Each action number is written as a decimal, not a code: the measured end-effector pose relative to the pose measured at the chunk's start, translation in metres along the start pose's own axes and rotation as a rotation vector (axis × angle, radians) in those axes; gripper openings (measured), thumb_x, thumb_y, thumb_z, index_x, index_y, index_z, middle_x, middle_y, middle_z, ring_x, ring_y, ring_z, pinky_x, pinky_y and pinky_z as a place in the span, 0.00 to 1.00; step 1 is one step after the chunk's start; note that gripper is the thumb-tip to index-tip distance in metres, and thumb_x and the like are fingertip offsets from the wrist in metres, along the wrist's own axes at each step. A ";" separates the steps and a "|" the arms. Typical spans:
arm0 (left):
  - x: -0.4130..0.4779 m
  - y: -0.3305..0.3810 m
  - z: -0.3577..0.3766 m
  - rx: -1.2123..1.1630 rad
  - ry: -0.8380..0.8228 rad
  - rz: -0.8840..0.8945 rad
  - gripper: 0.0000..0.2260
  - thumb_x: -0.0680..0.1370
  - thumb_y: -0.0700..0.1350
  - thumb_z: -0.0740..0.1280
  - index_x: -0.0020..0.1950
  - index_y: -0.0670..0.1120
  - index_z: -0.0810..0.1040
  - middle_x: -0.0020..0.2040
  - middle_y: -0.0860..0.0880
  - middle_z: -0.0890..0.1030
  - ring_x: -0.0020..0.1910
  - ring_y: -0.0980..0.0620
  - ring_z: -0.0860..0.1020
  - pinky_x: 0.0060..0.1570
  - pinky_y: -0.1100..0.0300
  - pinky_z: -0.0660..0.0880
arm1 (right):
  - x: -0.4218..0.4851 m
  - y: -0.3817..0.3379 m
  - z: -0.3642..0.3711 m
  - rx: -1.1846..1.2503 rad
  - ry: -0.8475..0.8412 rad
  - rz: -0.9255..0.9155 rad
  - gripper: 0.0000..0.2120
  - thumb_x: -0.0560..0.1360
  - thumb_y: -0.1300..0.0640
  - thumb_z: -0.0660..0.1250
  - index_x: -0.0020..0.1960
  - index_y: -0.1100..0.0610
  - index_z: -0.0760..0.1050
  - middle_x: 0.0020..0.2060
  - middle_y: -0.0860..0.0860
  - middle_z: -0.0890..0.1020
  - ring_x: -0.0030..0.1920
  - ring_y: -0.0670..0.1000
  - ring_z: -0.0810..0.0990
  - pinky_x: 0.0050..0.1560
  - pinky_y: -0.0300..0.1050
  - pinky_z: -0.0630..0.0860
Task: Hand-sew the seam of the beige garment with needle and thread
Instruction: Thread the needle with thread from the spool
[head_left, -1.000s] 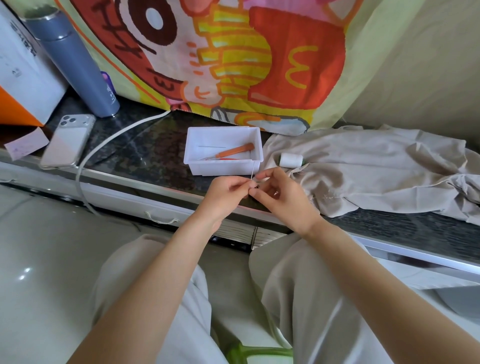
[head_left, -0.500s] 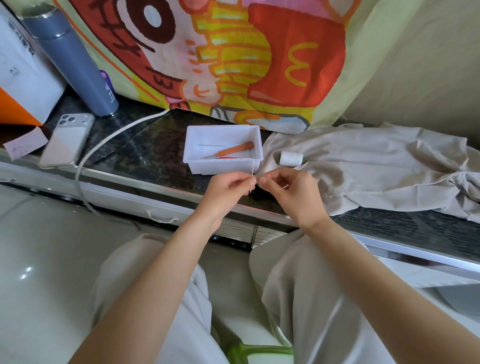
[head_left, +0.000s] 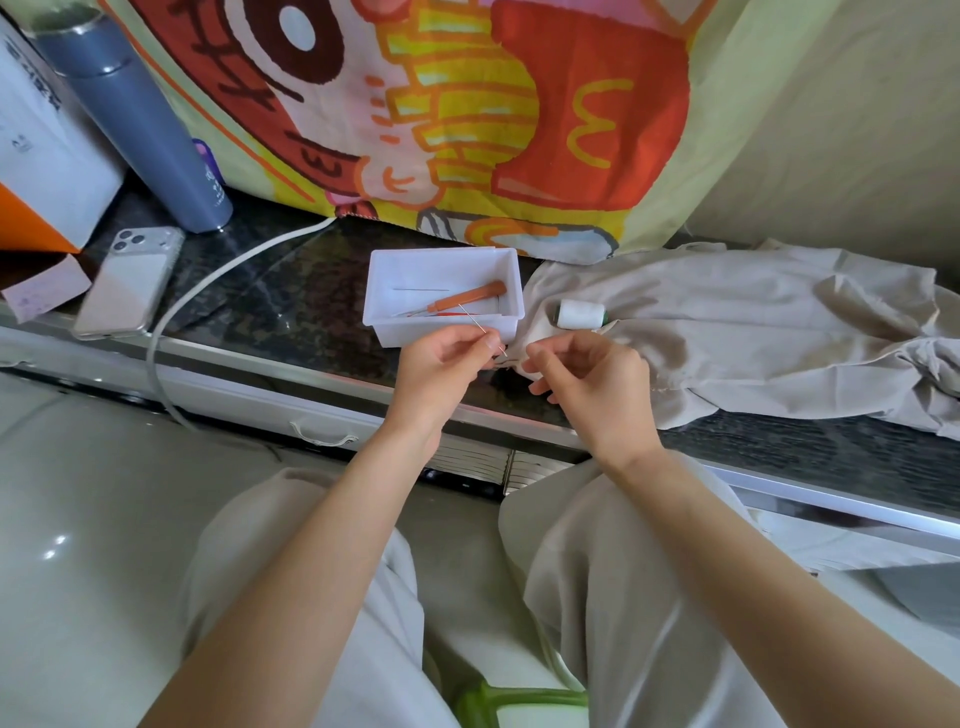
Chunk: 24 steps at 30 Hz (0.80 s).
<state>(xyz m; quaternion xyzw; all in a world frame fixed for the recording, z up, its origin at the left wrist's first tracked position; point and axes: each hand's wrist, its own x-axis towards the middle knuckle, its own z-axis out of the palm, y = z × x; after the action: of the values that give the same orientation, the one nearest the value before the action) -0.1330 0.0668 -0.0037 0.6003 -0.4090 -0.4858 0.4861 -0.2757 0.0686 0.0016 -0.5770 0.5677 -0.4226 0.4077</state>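
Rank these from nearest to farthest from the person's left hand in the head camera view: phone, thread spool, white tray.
1. The white tray: just beyond the left hand, which pinches the needle.
2. The thread spool: off to the right, on the beige garment.
3. The phone: far left on the counter.

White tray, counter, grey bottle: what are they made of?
Tray: likely plastic; white, slightly translucent, moulded rim.
Counter: looks like polished stone; dark, speckled, glossy reflections.
Bottle: probably coated metal; matte blue-grey body, silvery rim on top.
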 end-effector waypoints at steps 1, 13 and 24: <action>0.000 0.000 0.000 0.003 0.002 -0.005 0.05 0.77 0.43 0.67 0.43 0.48 0.80 0.39 0.56 0.83 0.40 0.61 0.81 0.41 0.71 0.76 | 0.000 0.000 0.001 0.006 0.004 0.004 0.07 0.75 0.57 0.68 0.38 0.50 0.77 0.29 0.40 0.82 0.31 0.42 0.82 0.39 0.39 0.79; -0.002 0.001 0.007 -0.063 -0.010 -0.028 0.03 0.76 0.43 0.69 0.42 0.46 0.79 0.37 0.54 0.82 0.40 0.60 0.80 0.43 0.69 0.75 | 0.002 -0.004 0.000 0.199 0.015 0.164 0.07 0.76 0.60 0.68 0.39 0.54 0.79 0.34 0.50 0.83 0.31 0.44 0.82 0.31 0.36 0.77; -0.004 0.002 0.007 -0.016 -0.060 -0.050 0.04 0.76 0.43 0.69 0.45 0.44 0.81 0.38 0.56 0.84 0.43 0.62 0.80 0.44 0.72 0.75 | 0.001 -0.004 0.000 0.198 -0.030 0.147 0.07 0.77 0.60 0.66 0.40 0.54 0.79 0.34 0.49 0.83 0.31 0.43 0.80 0.30 0.36 0.77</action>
<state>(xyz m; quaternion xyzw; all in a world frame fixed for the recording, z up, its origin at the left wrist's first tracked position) -0.1410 0.0685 -0.0018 0.5919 -0.4043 -0.5187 0.4660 -0.2750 0.0678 0.0054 -0.4969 0.5579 -0.4369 0.5009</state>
